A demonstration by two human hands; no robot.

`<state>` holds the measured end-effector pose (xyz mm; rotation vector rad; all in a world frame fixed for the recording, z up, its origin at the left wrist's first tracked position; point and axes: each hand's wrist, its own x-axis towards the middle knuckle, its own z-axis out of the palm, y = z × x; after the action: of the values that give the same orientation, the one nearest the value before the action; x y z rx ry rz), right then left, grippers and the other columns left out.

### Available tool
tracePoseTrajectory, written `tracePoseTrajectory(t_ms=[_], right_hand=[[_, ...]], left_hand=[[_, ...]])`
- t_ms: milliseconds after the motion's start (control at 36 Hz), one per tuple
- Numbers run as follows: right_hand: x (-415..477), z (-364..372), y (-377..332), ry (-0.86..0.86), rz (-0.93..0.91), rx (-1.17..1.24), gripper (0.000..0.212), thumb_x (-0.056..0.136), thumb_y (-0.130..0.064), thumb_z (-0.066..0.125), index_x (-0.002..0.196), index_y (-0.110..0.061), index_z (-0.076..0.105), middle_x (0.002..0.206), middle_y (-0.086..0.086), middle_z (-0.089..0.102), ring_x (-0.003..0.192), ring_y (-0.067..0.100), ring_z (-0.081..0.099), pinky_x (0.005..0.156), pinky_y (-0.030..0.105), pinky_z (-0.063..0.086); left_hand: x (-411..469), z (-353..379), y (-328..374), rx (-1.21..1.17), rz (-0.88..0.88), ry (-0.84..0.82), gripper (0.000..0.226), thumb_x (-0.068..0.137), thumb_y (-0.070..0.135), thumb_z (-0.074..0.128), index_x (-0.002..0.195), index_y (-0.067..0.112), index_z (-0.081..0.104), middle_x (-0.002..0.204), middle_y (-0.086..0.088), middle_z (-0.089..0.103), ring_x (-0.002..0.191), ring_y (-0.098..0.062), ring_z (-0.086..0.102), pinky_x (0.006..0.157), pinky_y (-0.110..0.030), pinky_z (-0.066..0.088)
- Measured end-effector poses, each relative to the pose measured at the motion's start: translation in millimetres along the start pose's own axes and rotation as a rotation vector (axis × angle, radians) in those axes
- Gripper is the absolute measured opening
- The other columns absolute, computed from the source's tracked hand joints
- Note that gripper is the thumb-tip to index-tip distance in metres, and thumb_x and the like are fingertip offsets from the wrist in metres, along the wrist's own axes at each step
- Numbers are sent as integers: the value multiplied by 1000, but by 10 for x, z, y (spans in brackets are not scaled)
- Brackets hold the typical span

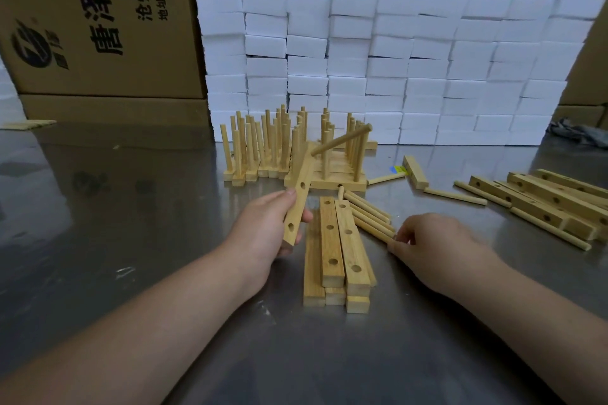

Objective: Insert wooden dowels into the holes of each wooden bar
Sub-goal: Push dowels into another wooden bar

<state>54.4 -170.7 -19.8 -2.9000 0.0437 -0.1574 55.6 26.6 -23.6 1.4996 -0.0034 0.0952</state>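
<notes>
Brown printed cardboard boxes (98,16) line the far edge of the shiny grey metal desk (131,207), w/ a wall of stacked white foam blocks (394,69) in front of them, centre to right. Just before the foam, left of centre, stand finished light wooden bars w/ rows of upright dowels (263,148).

Left hand (273,227) grips a long light wooden bar w/ round holes (297,204) by its near end, thumb on top. The bar points away, and its far end overlaps the finished rows. One round wooden dowel (340,140) sticks out of that far end, leaning right.

Next right, near the desk's middle: a stack of bare holed wooden bars (339,250), lying lengthwise. A bunch of loose wooden dowels (371,219) lies against its right side.

Right hand (437,240) has bent fingertips on the near ends of those dowels; can't tell if it pinches one.

Further right: a short wooden block (415,171), then a pile of more holed bars and dowels (543,200) toward the right edge. A dark grey cloth (572,131) sits at the far right corner.
</notes>
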Motion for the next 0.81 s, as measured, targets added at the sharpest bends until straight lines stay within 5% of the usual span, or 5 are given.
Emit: tracePoseTrajectory(t_ms=[250, 361, 444, 556, 806], right_hand=[[-191, -263, 98, 320, -93, 168, 11, 90, -37, 49, 85, -31, 55, 74, -10, 55, 66, 9, 50, 51, 26, 36], [-317, -199, -62, 301, -282, 313, 8, 87, -35, 53, 79, -36, 54, 70, -11, 56, 63, 6, 51, 50, 22, 37], [-353, -142, -107, 300, -369, 335, 14, 86, -35, 51, 95, -41, 61, 76, -14, 59, 72, 2, 54, 57, 17, 44], [-338, -119, -105, 352, -394, 322, 26, 83, -38, 47, 100, -33, 67, 77, -15, 61, 78, -1, 53, 56, 14, 42], [-325, -129, -91, 391, -400, 321, 30, 83, -35, 51, 108, -32, 66, 77, -19, 59, 73, -1, 54, 61, 11, 40]], left_hand=[[9, -24, -4, -47, 8, 2, 35, 98, 21, 40, 74, 9, 62, 57, 0, 58, 43, -10, 45, 42, -24, 30], [15, -24, -9, -37, 35, -39, 29, 97, 18, 39, 88, 12, 65, 60, 0, 58, 44, -10, 44, 43, -23, 30], [19, -23, -17, -31, 51, -76, 27, 97, 17, 39, 103, 18, 66, 61, 1, 58, 45, -10, 44, 43, -21, 32], [14, -16, -27, -12, 75, -117, 28, 97, 17, 39, 92, 19, 67, 63, 0, 58, 44, -9, 44, 41, -19, 32], [14, -16, -27, -6, 81, -132, 28, 98, 18, 39, 110, 18, 64, 62, 2, 59, 46, -9, 45, 46, -22, 34]])
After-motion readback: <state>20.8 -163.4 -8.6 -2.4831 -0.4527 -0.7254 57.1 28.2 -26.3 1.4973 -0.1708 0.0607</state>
